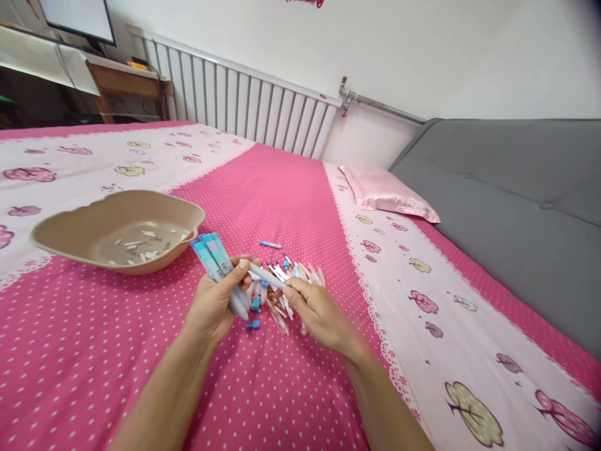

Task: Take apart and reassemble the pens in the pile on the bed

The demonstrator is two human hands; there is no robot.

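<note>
pale pen (267, 275), right of basin (84, 237) | left hand (215, 302): fingers around blue-labelled pens (212, 255) | right hand (323, 313): pinching pale pen's end away from basin | probably light, stiff, smooth; hold by barrel

Home bdrm: pink bedspread (282, 200), pillow (389, 193), grey headbd (507, 181), monitor (81, 17) on desk (123, 81).

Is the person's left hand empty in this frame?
No, the left hand is closed around several blue-labelled sticks.
</note>
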